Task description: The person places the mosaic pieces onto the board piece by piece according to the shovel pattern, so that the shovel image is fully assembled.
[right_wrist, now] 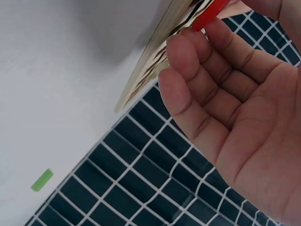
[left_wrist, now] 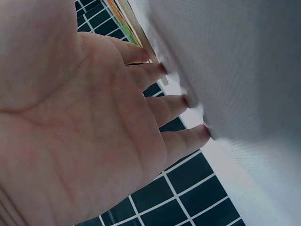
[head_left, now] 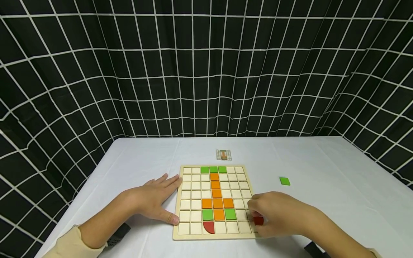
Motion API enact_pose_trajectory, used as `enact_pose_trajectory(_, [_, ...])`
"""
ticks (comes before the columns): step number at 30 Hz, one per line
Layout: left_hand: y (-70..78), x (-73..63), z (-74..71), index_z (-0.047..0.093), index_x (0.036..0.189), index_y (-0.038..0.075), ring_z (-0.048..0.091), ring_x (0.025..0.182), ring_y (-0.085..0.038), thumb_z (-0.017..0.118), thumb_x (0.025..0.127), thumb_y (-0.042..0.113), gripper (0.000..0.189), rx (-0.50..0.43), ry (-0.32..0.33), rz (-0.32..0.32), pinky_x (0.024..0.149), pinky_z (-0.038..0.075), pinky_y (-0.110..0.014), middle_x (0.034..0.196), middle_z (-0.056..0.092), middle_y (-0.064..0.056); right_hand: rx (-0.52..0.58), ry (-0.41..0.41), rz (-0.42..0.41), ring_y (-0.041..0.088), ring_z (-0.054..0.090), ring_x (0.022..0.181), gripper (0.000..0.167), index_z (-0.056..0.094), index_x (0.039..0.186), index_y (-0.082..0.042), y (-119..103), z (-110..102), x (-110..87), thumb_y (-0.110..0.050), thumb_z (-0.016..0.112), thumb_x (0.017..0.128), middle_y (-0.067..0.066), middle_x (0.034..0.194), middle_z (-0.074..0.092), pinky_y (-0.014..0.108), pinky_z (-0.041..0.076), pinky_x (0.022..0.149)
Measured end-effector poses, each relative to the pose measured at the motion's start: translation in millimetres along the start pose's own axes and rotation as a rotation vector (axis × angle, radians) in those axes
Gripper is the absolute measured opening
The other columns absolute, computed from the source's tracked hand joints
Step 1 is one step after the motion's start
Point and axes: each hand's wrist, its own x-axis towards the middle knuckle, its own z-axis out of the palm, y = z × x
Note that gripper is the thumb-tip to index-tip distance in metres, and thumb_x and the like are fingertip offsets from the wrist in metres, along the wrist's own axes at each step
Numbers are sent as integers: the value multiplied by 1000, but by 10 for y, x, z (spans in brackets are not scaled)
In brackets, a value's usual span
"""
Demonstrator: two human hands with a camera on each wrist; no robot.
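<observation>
A wooden grid board lies on the white table, with orange tiles in a cross shape. Green tiles sit in its top row, and two more flank the lower orange tile. One red quarter-round tile fills a bottom-row cell. My left hand rests with spread fingers at the board's left edge, thumb and fingertips against it. Over the lower right edge, my right hand pinches another red tile between thumb and fingers; its full outline is hidden.
A loose green tile lies on the table right of the board. Behind the board is a small pattern card printed with a similar figure on a grid. A black cloth with white grid lines hangs around the table.
</observation>
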Motion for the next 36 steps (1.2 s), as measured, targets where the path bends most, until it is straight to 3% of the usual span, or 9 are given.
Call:
enact_pose_trajectory(20, [-1, 2, 5, 22, 161, 14, 13, 151, -36, 69, 70, 80, 122, -9, 0, -7, 117, 19, -58, 166, 20, -4, -37, -81, -21, 5, 38, 57, 30, 49, 69, -22, -267, 15, 293, -16, 77, 78, -12, 65, 40, 21, 32, 50])
enact_pose_trajectory(29, [-5, 1, 1, 22, 161, 14, 13, 151, -36, 69, 70, 80, 122, -10, -1, 1, 117, 18, -58, 166, 20, -5, -123, -49, -105, 4, 36, 57, 32, 47, 69, -21, -332, 70, 382, -14, 77, 77, -13, 65, 38, 20, 31, 51])
enact_pose_trajectory(36, [-2, -4, -6, 22, 161, 13, 13, 151, -37, 69, 70, 79, 122, -9, 1, 5, 117, 18, -59, 165, 20, -5, -209, -19, -105, 5, 37, 58, 25, 54, 74, -18, -391, 105, 403, -13, 78, 78, -12, 68, 38, 20, 36, 52])
